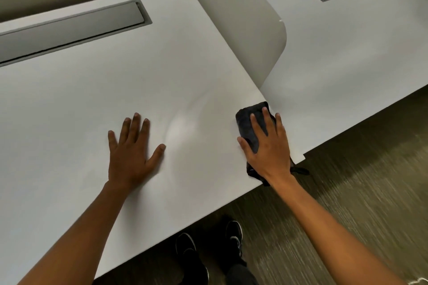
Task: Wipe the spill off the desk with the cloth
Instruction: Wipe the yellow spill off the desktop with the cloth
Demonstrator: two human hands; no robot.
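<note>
Bare forearms, no sleeves, black sneakers (234,236), dark trousers (240,273)

left grip (133,155) flat on desk (69,111) | right grip (268,146) on cloth (246,125), desk's right edge

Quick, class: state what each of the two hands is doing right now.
Left hand: open, flat on the desk, holding nothing.
Right hand: open, fingers spread, pressing the dark cloth onto the desk's right edge.

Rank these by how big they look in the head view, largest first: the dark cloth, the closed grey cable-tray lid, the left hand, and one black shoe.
1. Closed grey cable-tray lid
2. Left hand
3. Dark cloth, though the right hand covers part of it, so its rank against the left hand is unsure
4. Black shoe, farther away and half under the desk
</note>
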